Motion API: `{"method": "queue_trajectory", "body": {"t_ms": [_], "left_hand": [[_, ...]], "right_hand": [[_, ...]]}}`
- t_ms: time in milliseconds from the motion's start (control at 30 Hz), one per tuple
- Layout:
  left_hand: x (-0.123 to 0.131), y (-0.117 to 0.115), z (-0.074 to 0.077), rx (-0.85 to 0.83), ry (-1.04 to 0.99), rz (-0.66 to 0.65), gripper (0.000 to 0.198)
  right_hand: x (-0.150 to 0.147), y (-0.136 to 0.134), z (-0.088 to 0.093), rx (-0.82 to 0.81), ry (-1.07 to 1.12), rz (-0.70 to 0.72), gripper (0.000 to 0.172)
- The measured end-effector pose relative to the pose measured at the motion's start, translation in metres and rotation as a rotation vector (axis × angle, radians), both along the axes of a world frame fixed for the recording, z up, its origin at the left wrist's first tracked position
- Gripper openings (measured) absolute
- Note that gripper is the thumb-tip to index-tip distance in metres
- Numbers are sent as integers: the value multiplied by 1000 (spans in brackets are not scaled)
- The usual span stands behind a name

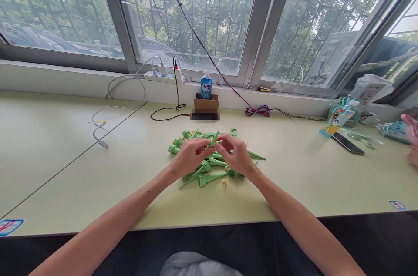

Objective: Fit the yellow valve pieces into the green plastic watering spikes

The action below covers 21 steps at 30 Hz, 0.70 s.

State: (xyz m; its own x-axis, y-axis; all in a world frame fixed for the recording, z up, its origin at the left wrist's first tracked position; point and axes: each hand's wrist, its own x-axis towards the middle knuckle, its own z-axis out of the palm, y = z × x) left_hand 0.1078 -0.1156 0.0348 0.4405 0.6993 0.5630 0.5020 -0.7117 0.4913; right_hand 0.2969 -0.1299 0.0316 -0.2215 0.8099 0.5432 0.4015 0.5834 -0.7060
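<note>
"Pieces of green plastic [212, 178] lie heaped in front of us on the pale table [137, 202]; do we have one in hand?"

"We do. One tapered green spike [214, 138] is up between our two hands, just above the heap, with its point tilted up and away."

"How do our fingers stand?"

"Curled in. Our left hand [188, 154] pinches the spike near its lower end, and our right hand [239, 154] has thumb and forefinger closed on it from the other side. We can't make out exactly where each fingertip presses."

"And close by?"

"A small yellow piece [224, 184] stands apart at the near edge of the heap, and we see more bits of yellow among the green."

"Farther off?"

"Behind the heap, we have a blue bottle [206, 85] at a small cardboard box [209, 104], near the window. Well to our right, a black phone [348, 143] lies beside a tilted drink bottle [339, 118], and another person's hand [413, 154] shows at the edge."
</note>
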Motion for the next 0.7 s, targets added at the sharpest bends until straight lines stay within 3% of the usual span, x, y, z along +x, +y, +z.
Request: {"method": "queue_trajectory", "body": {"t_ms": [167,333,567,700], "left_hand": [[-1,2,-3,52,41,-33,22],[1,1,-3,27,8,-19,20],[-2,1,-1,50,-60,-17,18],[-1,1,-1,75,-34,-5,19]], "right_hand": [[1,0,-2,29,-57,25,22],[6,7,-1,71,4,-47,23],[48,38,-2,259,19,-544,32],[79,62,-15,265,-86,-696,32]]}}
